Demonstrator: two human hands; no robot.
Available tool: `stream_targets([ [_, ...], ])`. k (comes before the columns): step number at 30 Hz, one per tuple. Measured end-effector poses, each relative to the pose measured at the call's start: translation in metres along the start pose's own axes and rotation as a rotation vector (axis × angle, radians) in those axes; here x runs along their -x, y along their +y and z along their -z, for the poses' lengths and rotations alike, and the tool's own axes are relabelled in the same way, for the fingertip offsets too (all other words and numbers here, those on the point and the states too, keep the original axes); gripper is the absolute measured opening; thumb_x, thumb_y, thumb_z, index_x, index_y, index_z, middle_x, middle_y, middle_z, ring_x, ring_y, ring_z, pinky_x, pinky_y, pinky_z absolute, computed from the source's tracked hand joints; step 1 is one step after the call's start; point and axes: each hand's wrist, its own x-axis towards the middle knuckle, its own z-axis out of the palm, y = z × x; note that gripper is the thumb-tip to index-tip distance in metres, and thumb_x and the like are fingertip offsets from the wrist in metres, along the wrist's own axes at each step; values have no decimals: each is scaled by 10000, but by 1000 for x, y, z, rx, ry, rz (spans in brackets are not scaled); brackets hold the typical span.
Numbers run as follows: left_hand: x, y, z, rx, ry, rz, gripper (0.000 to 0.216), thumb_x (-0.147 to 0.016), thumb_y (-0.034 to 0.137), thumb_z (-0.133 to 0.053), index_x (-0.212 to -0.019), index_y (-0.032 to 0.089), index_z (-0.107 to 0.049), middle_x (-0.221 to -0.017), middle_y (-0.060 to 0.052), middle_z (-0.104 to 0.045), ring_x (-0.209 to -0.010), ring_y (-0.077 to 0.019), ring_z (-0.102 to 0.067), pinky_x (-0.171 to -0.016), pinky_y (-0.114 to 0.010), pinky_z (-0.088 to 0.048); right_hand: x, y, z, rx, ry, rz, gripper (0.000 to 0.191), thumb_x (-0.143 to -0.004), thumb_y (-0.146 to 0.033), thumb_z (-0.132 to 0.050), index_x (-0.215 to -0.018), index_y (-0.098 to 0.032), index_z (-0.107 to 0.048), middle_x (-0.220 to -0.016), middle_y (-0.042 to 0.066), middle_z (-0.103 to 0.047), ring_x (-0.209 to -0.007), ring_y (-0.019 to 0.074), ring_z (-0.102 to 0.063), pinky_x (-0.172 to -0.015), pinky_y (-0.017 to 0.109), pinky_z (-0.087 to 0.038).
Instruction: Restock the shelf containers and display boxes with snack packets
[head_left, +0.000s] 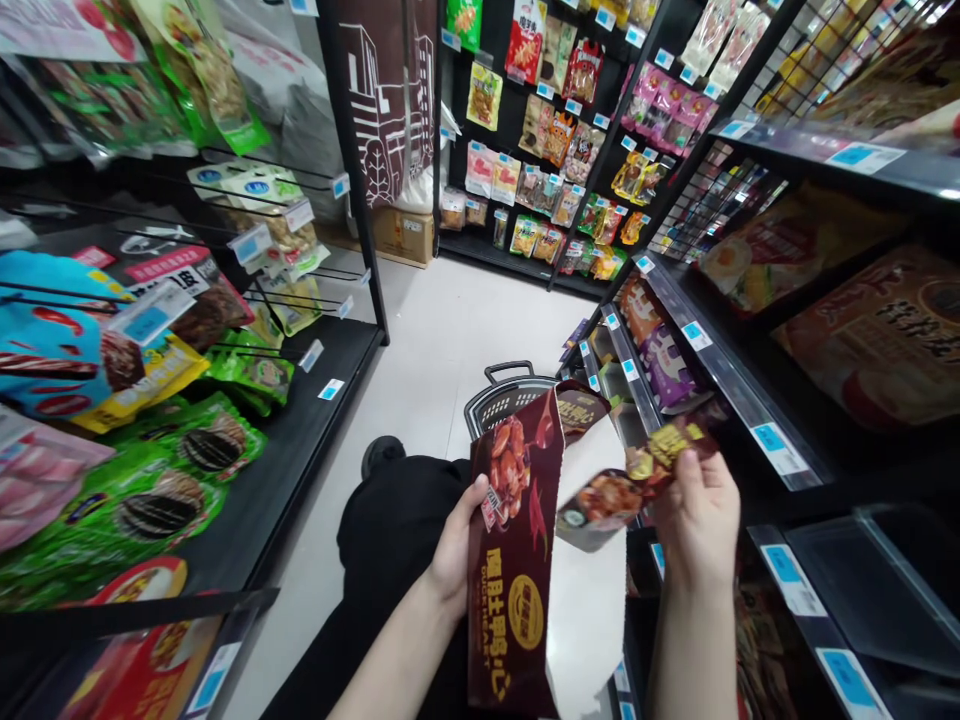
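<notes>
A dark maroon snack display box (514, 560) with pictures of meat and chilies stands tilted in front of me, its white inside showing. My left hand (454, 545) grips its left side, thumb on the printed front. Between the thumb and fingers of my right hand (697, 505) is a small maroon snack packet (671, 455) with yellow lettering. The packet is right of the box's open side. A printed flap (604, 505) with a picture of food lies just below and left of the packet; whether it belongs to the box or the packet I cannot tell.
Behind the box, a dark shopping basket (499, 400) stands on the pale floor (420, 340). Shelves with price tags line both sides; bagged snacks (172, 500) fill the left one, and purple packets (667, 365) sit on the right. Hanging packets (566, 140) cover the far rack. A cardboard carton (405, 237) is at the back.
</notes>
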Motion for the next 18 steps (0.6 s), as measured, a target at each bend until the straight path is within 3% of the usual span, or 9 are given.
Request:
stream_targets([
  [2,0,0,2,-1,-28,5,528,-864,466,-533,-1235,99,-610,-1047,-126,-722,-1098,-303,-627,-1068,-434,-378,-2,-4,3,-255,20,-45,174,-795,-380,-682,-831,-237,-588,-701,-32,-589,-541,109,-555,-507,238,-440],
  [5,-1,-1,5,19,-58,-12,529,-870,475,-517,-1223,95,-617,-1061,-128,-717,-1093,-299,-630,-1069,-427,-379,-5,-3,12,-609,-98,-132,112,-795,-260,-653,-810,-229,-546,-553,-114,-423,-290,10,-260,-324,167,-273],
  [7,-1,-1,5,24,-65,-24,512,-872,468,-518,-1204,94,-631,-1064,-129,-716,-1092,-297,-630,-1070,-424,-378,-6,1,19,-764,-151,-155,85,-810,-216,-611,-834,-224,-530,-509,-146,-357,-253,-14,-96,-299,157,-228],
  [12,-1,0,0,11,-65,-23,480,-851,453,-564,-1181,116,-652,-1083,-119,-712,-1104,-299,-623,-1070,-416,-376,-2,7,23,-933,-188,-178,116,-845,-128,-543,-813,-225,-487,-423,-174,-306,-213,-9,-86,-306,141,-239],
  [18,-1,1,-1,-9,-59,-36,472,-847,436,-580,-1201,130,-643,-1087,-111,-712,-1123,-301,-612,-1080,-416,-365,1,1,17,-958,-144,-178,171,-850,-66,-532,-795,-219,-477,-414,-182,-284,-213,-13,-86,-313,129,-217],
])
